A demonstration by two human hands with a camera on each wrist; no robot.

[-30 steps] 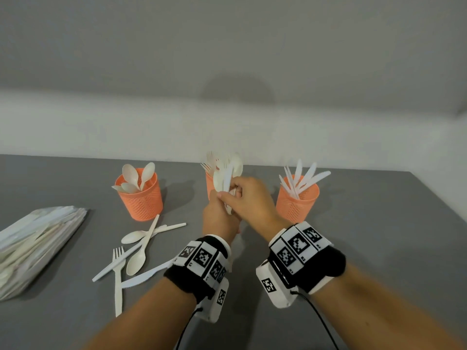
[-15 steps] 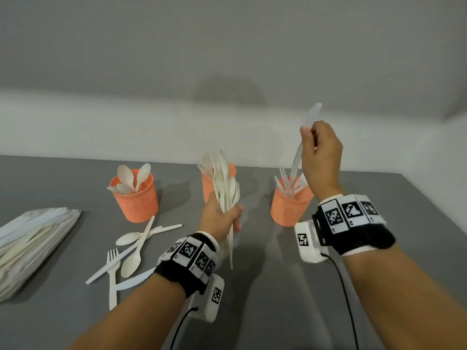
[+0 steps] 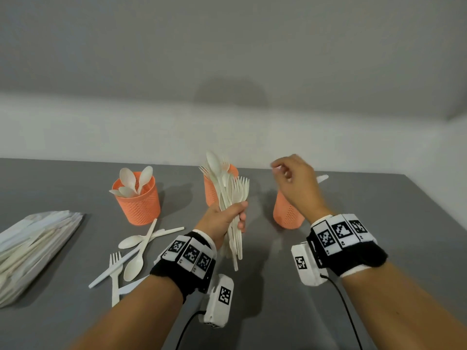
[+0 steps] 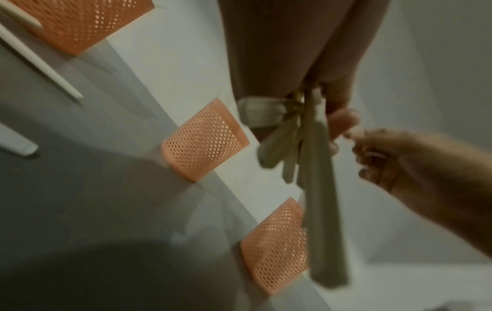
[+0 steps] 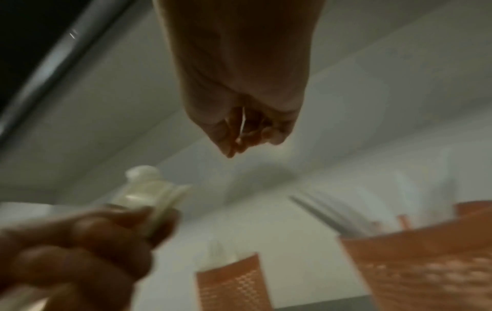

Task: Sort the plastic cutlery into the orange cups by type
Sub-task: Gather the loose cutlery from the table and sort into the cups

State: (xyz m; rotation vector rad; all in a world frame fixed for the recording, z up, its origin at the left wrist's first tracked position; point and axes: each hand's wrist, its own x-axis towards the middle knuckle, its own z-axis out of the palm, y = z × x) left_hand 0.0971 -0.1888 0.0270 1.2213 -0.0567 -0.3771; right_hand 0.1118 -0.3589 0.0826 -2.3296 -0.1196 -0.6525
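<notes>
My left hand (image 3: pixel 236 214) grips a mixed bundle of white plastic forks and spoons (image 3: pixel 231 190) upright in front of the middle orange cup (image 3: pixel 210 195), which holds forks. My right hand (image 3: pixel 281 171) hovers above the right orange cup (image 3: pixel 285 214) with loosely curled fingers and nothing in it; a knife tip (image 3: pixel 322 178) shows behind that hand. The left orange cup (image 3: pixel 139 202) holds spoons. The left wrist view shows the bundle (image 4: pixel 317 168) hanging beside the middle cup (image 4: pixel 205 141) and the right cup (image 4: pixel 274 244), with the empty right hand (image 4: pixel 394 164) close by.
Loose spoons, forks and knives (image 3: pixel 136 251) lie on the grey table (image 3: pixel 265 286) in front of the left cup. A stack of wrapped cutlery packets (image 3: pixel 32 246) lies at the far left. A white wall runs behind the cups.
My right hand drew a knife from the bundle, carried it up over the right cup and has let it go; it now hangs empty lower over that cup. The left hand still grips the bundle.
</notes>
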